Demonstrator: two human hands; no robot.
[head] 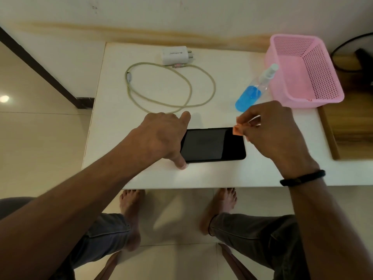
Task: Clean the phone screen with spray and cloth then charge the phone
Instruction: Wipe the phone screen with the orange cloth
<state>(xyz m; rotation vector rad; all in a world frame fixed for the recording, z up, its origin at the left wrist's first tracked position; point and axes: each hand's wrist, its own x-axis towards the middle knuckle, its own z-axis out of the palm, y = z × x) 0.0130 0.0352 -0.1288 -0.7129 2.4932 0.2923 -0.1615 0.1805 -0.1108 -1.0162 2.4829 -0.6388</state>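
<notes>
While lying flat at mid-frame, phone: long axis left to right on white table. Pinned at left end by left hand, fingers spread, thumb on near edge. Touched at upper right corner by orange cloth, pinched in right hand. Probably wiping leftward next. Upper right: spray bottle; upper centre: charger, cable.

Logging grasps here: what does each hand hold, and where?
Right hand pinches the orange cloth, bunched in its fingertips. Left hand steadies the phone at its left end.
</notes>
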